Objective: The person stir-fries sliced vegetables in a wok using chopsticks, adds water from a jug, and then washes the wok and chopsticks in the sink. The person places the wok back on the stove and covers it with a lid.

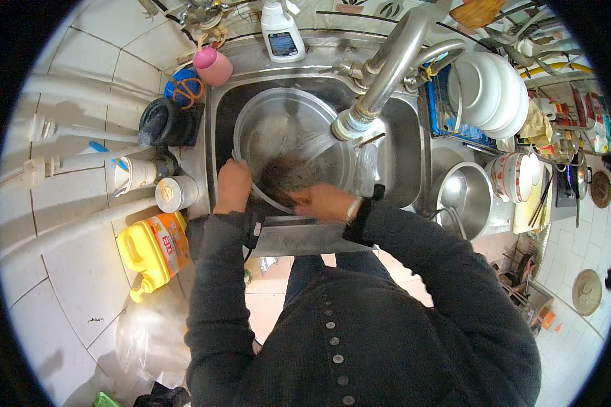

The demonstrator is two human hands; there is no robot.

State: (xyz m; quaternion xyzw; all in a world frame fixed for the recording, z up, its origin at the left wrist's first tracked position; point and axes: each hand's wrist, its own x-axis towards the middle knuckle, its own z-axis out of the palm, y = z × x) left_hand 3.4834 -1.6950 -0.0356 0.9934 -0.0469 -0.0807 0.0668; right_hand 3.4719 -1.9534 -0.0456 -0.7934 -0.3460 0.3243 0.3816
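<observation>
A wide round metal pan or basin (272, 127) sits tilted in the stainless steel sink (405, 168). My left hand (234, 184) grips its rim at the left. In my right hand (328, 202), at the near edge of the pan, is a dark brown scrubbing brush (281, 178); motion blurs the brush, so its exact shape cannot be told. Water sprays from the faucet (356, 116) into the pan, left of the spout. A thin brown stick (370, 140) lies at the right side of the sink.
White bowls (483, 96) stand in a rack to the right, above a steel pot (466, 196). A white bottle (282, 35) stands behind the sink. At the left are a pink cup (213, 66), a lidded canister (175, 194) and a yellow pump jug (150, 249).
</observation>
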